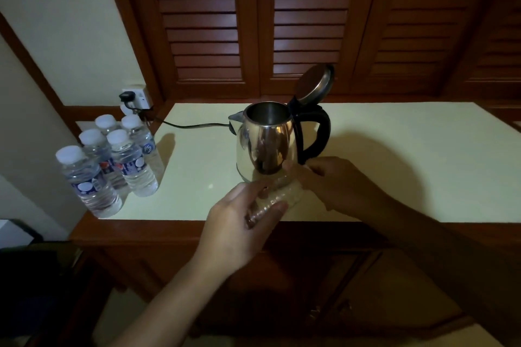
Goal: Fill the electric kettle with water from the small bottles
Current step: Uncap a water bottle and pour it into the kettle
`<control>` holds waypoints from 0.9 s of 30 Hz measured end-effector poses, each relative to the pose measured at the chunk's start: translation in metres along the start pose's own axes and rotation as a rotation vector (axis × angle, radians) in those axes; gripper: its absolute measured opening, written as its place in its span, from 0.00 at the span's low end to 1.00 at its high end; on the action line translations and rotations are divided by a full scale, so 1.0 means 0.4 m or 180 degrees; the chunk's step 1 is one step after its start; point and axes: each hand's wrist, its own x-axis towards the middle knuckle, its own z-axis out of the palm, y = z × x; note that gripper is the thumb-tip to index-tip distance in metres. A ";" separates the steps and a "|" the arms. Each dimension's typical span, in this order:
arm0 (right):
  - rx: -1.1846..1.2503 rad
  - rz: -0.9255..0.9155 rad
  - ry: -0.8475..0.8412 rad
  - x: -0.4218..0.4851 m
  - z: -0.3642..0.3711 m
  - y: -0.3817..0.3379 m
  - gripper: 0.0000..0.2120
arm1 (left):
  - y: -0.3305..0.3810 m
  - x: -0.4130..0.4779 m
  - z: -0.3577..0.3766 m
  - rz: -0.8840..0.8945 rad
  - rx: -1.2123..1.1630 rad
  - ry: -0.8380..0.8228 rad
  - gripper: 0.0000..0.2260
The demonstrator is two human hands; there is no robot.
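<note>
A steel electric kettle [265,141] with a black handle stands on the pale counter [394,149], its lid [314,87] flipped up and open. In front of it my left hand [239,222] grips a small clear water bottle [279,196], held tilted on its side. My right hand [335,183] pinches the bottle's top end, where the cap sits; the cap itself is hidden by the fingers. Several capped small bottles [112,160] stand grouped at the counter's left end.
A black cord [191,124] runs from the kettle's base to a wall socket [132,98] at the back left. Louvred wooden doors [282,22] close the back. The counter's wooden front edge [169,231] lies below my hands.
</note>
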 end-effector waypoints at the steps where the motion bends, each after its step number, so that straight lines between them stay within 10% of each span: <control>1: 0.0104 -0.0054 0.0144 0.003 -0.011 0.010 0.27 | -0.002 0.006 0.019 -0.0078 -0.0082 -0.0081 0.21; 7: 0.1005 -0.0302 0.0409 0.002 -0.103 0.071 0.07 | 0.010 0.058 0.110 -0.0267 -0.0632 -0.0783 0.25; 27: 0.0549 0.0306 0.1104 0.126 -0.583 0.691 0.20 | 0.338 0.626 0.795 -0.0491 -0.1025 -0.0885 0.24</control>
